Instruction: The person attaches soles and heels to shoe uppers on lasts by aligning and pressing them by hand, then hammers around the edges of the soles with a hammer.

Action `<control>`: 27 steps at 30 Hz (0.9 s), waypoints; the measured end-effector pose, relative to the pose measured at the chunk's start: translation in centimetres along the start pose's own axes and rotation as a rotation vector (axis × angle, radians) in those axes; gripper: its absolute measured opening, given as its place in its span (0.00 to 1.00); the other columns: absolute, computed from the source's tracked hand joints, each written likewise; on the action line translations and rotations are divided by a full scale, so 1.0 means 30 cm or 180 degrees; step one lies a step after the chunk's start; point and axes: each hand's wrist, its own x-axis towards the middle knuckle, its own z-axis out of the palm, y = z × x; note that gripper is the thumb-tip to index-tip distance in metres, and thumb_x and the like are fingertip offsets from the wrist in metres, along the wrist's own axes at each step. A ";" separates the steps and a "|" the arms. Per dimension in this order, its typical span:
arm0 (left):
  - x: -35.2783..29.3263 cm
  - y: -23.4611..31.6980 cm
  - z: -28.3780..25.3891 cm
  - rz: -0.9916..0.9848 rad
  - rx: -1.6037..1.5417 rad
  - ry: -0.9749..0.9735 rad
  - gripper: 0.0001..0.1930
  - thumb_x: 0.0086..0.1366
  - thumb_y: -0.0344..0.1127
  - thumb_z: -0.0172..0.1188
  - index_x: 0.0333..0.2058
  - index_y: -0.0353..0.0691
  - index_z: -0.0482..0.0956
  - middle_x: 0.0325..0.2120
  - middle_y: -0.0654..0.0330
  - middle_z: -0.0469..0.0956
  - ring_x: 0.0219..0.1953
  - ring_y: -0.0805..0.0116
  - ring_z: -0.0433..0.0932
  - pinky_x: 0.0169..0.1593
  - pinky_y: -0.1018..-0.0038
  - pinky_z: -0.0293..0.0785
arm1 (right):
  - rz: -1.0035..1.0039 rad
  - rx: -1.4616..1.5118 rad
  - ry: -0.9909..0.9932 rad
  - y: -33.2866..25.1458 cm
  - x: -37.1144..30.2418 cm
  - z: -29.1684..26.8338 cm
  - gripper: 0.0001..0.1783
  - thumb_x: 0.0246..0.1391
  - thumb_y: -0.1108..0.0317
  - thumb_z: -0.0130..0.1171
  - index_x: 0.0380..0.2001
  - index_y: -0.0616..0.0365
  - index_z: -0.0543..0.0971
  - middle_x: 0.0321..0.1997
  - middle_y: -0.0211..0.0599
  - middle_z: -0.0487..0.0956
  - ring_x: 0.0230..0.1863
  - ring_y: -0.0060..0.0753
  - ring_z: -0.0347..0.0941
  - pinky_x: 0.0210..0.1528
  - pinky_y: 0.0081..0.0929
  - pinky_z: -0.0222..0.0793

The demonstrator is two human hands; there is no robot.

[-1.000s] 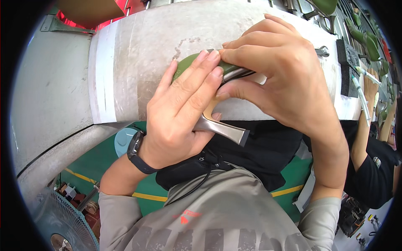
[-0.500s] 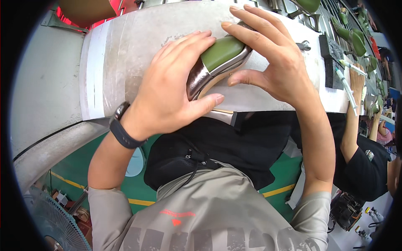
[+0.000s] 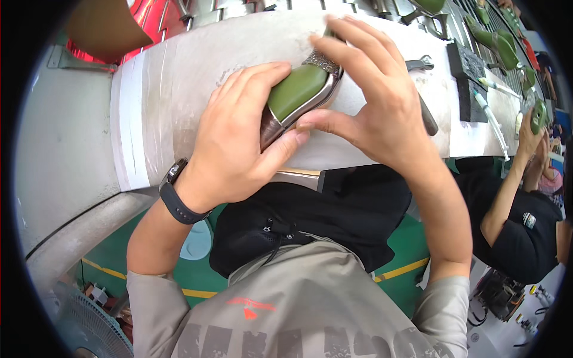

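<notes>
A green heeled shoe (image 3: 301, 89) with dark metallic trim and a sparkly band lies tilted between my hands at the bench's near edge. My left hand (image 3: 230, 131) wraps the dark metallic end, its thumb along the near side. Below that hand shows the shoe's metallic heel (image 3: 301, 179), ending in a dark tip. My right hand (image 3: 382, 95) spans the shoe's other end, thumb against the lower edge and fingers over the far end. Those fingertips are smeared by motion. Part of the shoe is covered by both hands.
On the bench (image 3: 185, 77), a wrench (image 3: 419, 63) and a dark handle (image 3: 427, 116) lie right of my right hand. Beyond are black blocks (image 3: 468, 83) and a syringe (image 3: 492, 122). More green shoes (image 3: 495, 42) stand at the far right, near a co-worker's hand (image 3: 528, 137) holding one.
My hands and the shoe have shifted left. My right thumb has come in against the shoe's edge. The dark handle now shows. The co-worker's hand has moved right, off the bench.
</notes>
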 end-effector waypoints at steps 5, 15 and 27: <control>0.031 0.007 -0.004 -0.0185 0.0002 -0.0098 0.30 0.61 0.36 0.71 0.59 0.29 0.72 0.54 0.44 0.76 0.56 0.50 0.77 0.61 0.63 0.71 | 0.1675 -0.0897 0.0440 0.106 -0.219 -0.021 0.27 0.54 0.67 0.70 0.57 0.60 0.80 0.48 0.49 0.80 0.51 0.51 0.76 0.52 0.46 0.73; 0.085 -0.056 0.022 -0.0328 -0.0679 0.0128 0.20 0.71 0.42 0.60 0.48 0.27 0.80 0.40 0.43 0.83 0.44 0.43 0.80 0.50 0.60 0.75 | 0.1669 0.0310 0.0018 -0.007 -0.190 -0.074 0.17 0.48 0.75 0.71 0.44 0.61 0.83 0.35 0.47 0.83 0.35 0.48 0.82 0.39 0.34 0.77; 0.097 -0.053 0.003 -0.0303 -0.0518 -0.0019 0.18 0.73 0.37 0.56 0.49 0.26 0.80 0.43 0.43 0.83 0.44 0.43 0.81 0.50 0.59 0.76 | 0.1019 0.1497 0.0516 -0.166 -0.139 -0.014 0.21 0.45 0.74 0.75 0.43 0.68 0.81 0.48 0.56 0.82 0.48 0.59 0.83 0.51 0.44 0.84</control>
